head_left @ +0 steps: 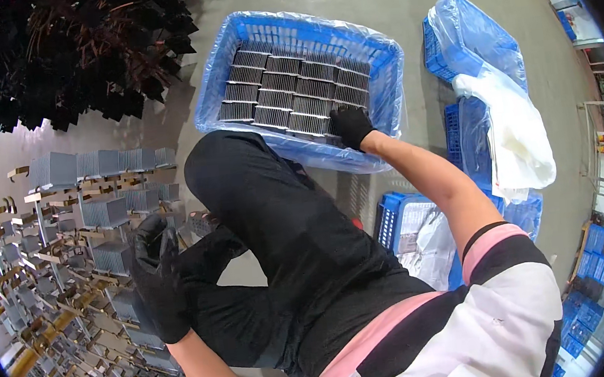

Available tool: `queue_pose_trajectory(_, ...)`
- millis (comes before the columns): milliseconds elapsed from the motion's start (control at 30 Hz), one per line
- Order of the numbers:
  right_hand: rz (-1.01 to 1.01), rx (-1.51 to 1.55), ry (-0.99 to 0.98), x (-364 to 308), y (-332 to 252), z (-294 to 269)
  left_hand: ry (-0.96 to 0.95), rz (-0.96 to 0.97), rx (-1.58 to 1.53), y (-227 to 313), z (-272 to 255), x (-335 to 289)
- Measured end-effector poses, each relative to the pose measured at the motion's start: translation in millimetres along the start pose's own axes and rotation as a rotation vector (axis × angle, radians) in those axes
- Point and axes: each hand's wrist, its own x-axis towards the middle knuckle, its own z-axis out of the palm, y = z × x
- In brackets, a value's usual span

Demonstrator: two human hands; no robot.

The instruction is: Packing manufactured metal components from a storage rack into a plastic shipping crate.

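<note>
My right hand [351,126], in a black glove, reaches into a blue plastic crate [387,71] lined with clear film. Its fingers are bent down over a finned metal heat sink at the near right corner of the stack, and the fingertips are partly hidden. Grey heat sinks [277,82] stand packed there in rows, fins upward. On the left, my left hand [156,275], also gloved in black, is raised beside my knee with curled fingers and the thumb apart. Nothing shows in it. Close by, grey heat sinks [106,212] hang on a rack of metal hooks [46,249].
Black finned parts [99,48] hang in a cluster at the upper left. More blue crates [441,51] with plastic liners stand to the right, one under white sheeting [515,132]. Another crate [390,216] sits by my right side. My legs [281,198] border the filled crate.
</note>
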Motion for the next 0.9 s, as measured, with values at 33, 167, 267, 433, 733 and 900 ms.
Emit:
queue_pose_trajectory(33,0.01,-0.004,0.002,0,1,4,-0.001,-0.01,0.014,2,1,0)
queue_pose_trajectory(167,0.064,-0.018,0.018,-5,4,16,-0.002,-0.068,-0.064,-4,5,-1)
queue_pose_trajectory(267,0.075,0.113,-0.08,-10,-1,14,0.003,-0.101,-0.102,-4,5,0)
queue_pose_trajectory(433,0.117,0.088,-0.203,-3,-4,4,-0.008,-0.09,-0.088,-19,6,0)
queue_pose_trajectory(733,0.097,0.133,-0.317,-16,-3,-63,-0.05,0.025,-0.113,-20,2,-3)
queue_pose_trajectory(900,0.339,0.422,0.316,-101,-7,-111,-0.051,0.013,-0.083,-7,9,3)
